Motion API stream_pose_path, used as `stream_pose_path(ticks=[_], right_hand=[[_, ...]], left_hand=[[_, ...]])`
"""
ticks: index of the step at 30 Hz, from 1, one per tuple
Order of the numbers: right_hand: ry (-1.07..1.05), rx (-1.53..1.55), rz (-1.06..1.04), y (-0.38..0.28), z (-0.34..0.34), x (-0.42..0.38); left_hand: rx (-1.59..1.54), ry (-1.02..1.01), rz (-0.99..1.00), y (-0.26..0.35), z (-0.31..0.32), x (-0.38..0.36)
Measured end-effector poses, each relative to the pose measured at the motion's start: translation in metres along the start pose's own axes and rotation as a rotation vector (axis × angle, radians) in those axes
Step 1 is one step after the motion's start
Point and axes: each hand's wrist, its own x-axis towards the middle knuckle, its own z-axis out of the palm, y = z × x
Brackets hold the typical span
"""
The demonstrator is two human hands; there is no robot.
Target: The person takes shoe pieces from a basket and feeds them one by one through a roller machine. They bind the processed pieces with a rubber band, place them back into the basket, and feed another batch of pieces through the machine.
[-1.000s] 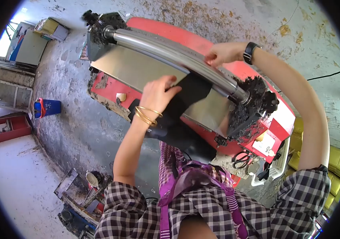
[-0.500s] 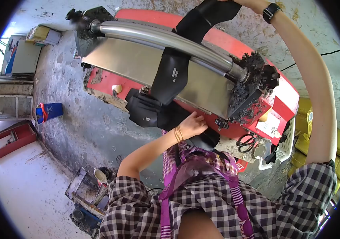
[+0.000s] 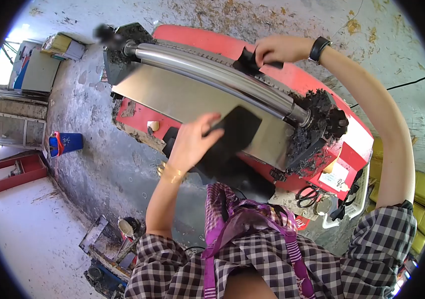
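A red machine (image 3: 140,112) with a long steel roller (image 3: 212,72) and a flat metal plate (image 3: 157,92) is in front of me. My left hand (image 3: 191,142), over the plate's front edge, pinches a flat black sheet piece (image 3: 242,127), blurred by motion, that lies across the plate. Behind the roller, my right hand (image 3: 280,51) grips a crumpled black piece (image 3: 248,62) close to the machine's back cover. More black pieces (image 3: 252,179) hang at the front edge near my apron, partly hidden by my left hand and the sheet.
Dark scraps (image 3: 317,107) coat the roller's right end beside a black knob (image 3: 336,122). Scissors (image 3: 307,197) lie at the lower right, near a white basket (image 3: 354,212). Yellow bundles (image 3: 424,179) stand at far right. A blue bin (image 3: 70,142) is on the floor to the left.
My right hand has come down from the top edge toward the roller. My left hand has moved up and left and taken a black sheet. The long piece no longer spans the roller.
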Motion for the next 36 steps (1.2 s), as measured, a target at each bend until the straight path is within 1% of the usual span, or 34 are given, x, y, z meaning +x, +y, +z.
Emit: stream_pose_path(ticks=[1,2,4,5,8,9,10,11,12,14,15,18,19,22,24,25,26,27,28,29,30,31,32,34,35,36], right_hand=[[-0.07,0.05,0.022,-0.006,0.009,0.004],[-0.139,0.1,0.043,-0.011,0.017,0.008],[-0.145,0.085,0.187,-0.02,0.023,0.013],[-0.149,0.079,0.259,-0.023,0.026,0.014],[0.012,0.176,0.39,-0.018,0.024,0.01],[0.319,-0.02,0.251,0.003,0.031,0.003],[0.296,0.037,0.36,-0.012,0.016,-0.004],[0.332,-0.124,0.386,-0.012,0.009,-0.008],[0.371,-0.151,0.398,-0.007,0.004,-0.012],[0.456,-0.218,0.419,0.007,-0.009,-0.022],[0.609,-0.201,0.404,0.012,-0.01,-0.025],[0.676,-0.267,0.418,0.006,-0.031,-0.035],[0.732,-0.306,0.397,0.008,-0.034,-0.037],[0.819,-0.249,0.438,0.019,-0.046,-0.043],[0.78,-0.301,0.391,0.046,-0.054,-0.049],[0.784,-0.323,0.328,0.052,-0.051,-0.047],[0.787,-0.345,0.265,0.058,-0.047,-0.045],[0.814,-0.37,0.158,0.055,-0.04,-0.039],[0.84,-0.394,0.051,0.05,-0.034,-0.034],[0.597,-0.266,0.099,0.044,-0.03,-0.029],[0.354,-0.14,0.149,0.035,-0.025,-0.025],[0.206,-0.055,0.098,0.024,-0.014,-0.017],[0.058,0.031,0.047,0.012,-0.001,-0.007],[-0.138,0.169,0.068,-0.009,0.019,0.005],[-0.13,0.125,0.212,-0.022,0.024,0.008],[-0.132,0.14,0.272,-0.023,0.026,0.008]], left_hand=[[0.026,0.063,0.093,-0.006,0.007,0.015],[0.018,0.07,0.034,-0.003,0.007,0.024],[0.005,0.086,-0.084,0.009,0.002,0.033],[-0.118,0.332,0.014,0.01,0.001,0.024],[-0.181,-0.17,0.335,0.012,0.005,-0.029],[-0.227,-0.384,0.373,0.002,0.031,-0.045],[-0.276,-0.599,0.413,-0.013,0.071,-0.057],[-0.063,-0.525,0.564,-0.024,0.102,-0.061],[0.15,-0.445,0.713,-0.034,0.127,-0.065],[0.291,-0.442,0.805,-0.057,0.161,-0.061],[0.366,-0.435,0.852,-0.066,0.171,-0.056],[0.34,-0.478,0.97,-0.078,0.179,-0.048],[0.38,-0.518,0.932,-0.08,0.175,-0.05],[0.291,-0.249,1.046,-0.064,0.145,-0.053],[0.166,-0.261,0.937,-0.039,0.104,-0.061],[0.003,-0.234,0.828,-0.029,0.08,-0.058],[0.183,-0.433,0.523,-0.013,0.045,-0.056],[-0.055,-0.254,0.357,-0.005,0.03,-0.048],[-0.091,-0.183,0.237,-0.005,0.014,-0.036],[-0.064,-0.181,0.039,-0.002,-0.001,-0.027],[-0.054,-0.278,-0.254,0.009,-0.014,-0.013],[-0.186,-0.184,-0.161,-0.007,-0.003,-0.003],[-0.196,-0.108,-0.095,-0.002,0.004,0.011],[-0.214,-0.075,-0.032,-0.008,0.011,0.035],[-0.166,0.098,0.03,0.003,0.008,0.032],[-0.116,0.27,0.092,0.018,0.003,0.027]])
